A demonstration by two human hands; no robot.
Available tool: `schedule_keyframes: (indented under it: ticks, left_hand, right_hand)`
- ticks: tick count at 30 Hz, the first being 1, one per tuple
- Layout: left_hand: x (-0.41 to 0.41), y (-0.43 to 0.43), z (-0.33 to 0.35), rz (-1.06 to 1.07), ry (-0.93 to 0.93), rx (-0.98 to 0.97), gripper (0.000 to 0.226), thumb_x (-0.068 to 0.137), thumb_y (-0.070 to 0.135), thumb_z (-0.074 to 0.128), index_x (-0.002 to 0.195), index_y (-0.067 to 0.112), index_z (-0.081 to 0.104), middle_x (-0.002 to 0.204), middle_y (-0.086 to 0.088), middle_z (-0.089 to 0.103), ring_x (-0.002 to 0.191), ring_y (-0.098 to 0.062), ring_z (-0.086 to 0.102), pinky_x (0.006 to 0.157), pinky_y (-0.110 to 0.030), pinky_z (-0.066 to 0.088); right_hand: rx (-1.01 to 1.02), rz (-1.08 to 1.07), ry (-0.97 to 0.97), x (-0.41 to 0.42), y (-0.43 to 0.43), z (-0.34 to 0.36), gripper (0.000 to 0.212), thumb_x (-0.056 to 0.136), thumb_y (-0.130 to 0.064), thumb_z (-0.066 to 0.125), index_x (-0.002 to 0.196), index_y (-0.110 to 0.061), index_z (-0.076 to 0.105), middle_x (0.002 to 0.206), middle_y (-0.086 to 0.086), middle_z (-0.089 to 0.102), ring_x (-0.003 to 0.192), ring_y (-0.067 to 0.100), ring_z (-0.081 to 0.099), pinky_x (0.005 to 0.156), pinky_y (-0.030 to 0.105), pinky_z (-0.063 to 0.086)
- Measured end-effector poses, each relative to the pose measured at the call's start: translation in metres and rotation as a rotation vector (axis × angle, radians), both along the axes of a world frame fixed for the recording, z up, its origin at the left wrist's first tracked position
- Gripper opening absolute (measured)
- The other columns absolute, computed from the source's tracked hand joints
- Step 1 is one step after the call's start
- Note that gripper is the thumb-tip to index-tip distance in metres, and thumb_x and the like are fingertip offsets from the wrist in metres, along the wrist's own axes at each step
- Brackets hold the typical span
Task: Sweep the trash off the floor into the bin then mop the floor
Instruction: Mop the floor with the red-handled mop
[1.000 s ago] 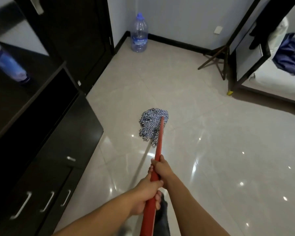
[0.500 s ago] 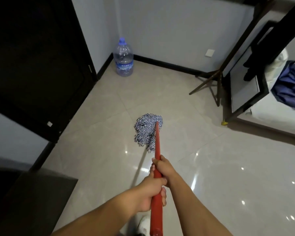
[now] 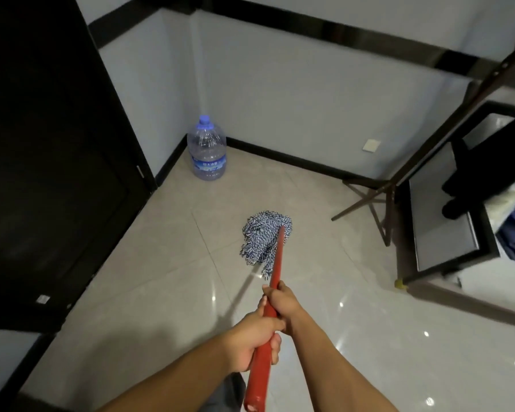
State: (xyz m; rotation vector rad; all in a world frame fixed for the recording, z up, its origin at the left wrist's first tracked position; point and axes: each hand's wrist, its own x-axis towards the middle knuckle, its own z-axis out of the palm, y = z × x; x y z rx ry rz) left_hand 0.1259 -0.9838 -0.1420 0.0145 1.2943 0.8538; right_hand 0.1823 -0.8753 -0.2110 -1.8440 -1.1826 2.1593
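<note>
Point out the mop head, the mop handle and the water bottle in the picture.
mop head (image 3: 263,242), head view, blue-and-white strands
mop handle (image 3: 276,260), head view, red shaft beyond the hands
water bottle (image 3: 207,147), head view, clear body above the label

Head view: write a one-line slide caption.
Left hand and right hand grip the red mop, its head on the tiled floor.

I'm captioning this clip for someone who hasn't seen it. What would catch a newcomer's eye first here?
The red mop handle stands out most, running up the middle, gripped by the left hand nearer the body and the right hand just beyond. Its blue-and-white mop head rests on the glossy pale floor. A big clear water bottle stands in the far corner.
</note>
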Motion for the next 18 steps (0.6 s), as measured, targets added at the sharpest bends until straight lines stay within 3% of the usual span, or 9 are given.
schedule_keyframes:
  ticks: [9, 14, 17, 18]
  left_hand:
    - [-0.082, 0.148, -0.008, -0.077, 0.051, -0.015, 0.068, 0.1, 0.014, 0.057, 0.155, 0.045, 0.029, 0.057, -0.004, 0.048, 0.044, -0.013, 0.045, 0.041, -0.025, 0.042]
    - [-0.107, 0.253, -0.009, -0.163, 0.088, -0.011, 0.041, 0.101, 0.015, 0.055, 0.141, 0.021, 0.049, 0.058, -0.003, 0.048, 0.044, -0.013, 0.046, 0.042, -0.025, 0.041]
    - [-0.128, 0.343, 0.005, -0.183, 0.062, 0.039, 0.034, 0.102, 0.013, 0.05, 0.135, 0.017, 0.045, 0.059, -0.008, 0.049, 0.045, -0.017, 0.046, 0.043, -0.024, 0.041]
    - [-0.134, 0.366, 0.011, -0.174, 0.072, 0.058, 0.032, 0.102, 0.012, 0.049, 0.134, 0.013, 0.044, 0.059, -0.009, 0.049, 0.046, -0.018, 0.046, 0.043, -0.024, 0.041]
  right_hand:
    - [0.038, -0.011, 0.004, -0.077, 0.147, -0.011, 0.011, 0.103, -0.013, 0.055, 0.112, -0.013, 0.049, 0.07, 0.007, 0.054, 0.054, 0.016, 0.054, 0.053, 0.03, 0.052]
    - [0.055, -0.013, 0.015, -0.098, 0.25, -0.024, 0.015, 0.103, -0.014, 0.055, 0.116, -0.01, 0.049, 0.072, 0.009, 0.058, 0.058, 0.019, 0.058, 0.061, 0.035, 0.056]
    - [0.088, -0.092, 0.085, -0.118, 0.335, -0.023, 0.021, 0.104, -0.016, 0.05, 0.125, -0.015, 0.048, 0.082, 0.009, 0.057, 0.062, 0.017, 0.059, 0.06, 0.033, 0.055]
    - [0.1, -0.104, 0.101, -0.127, 0.356, -0.017, 0.026, 0.103, -0.027, 0.052, 0.127, -0.019, 0.048, 0.088, 0.007, 0.057, 0.065, 0.016, 0.059, 0.062, 0.031, 0.055]
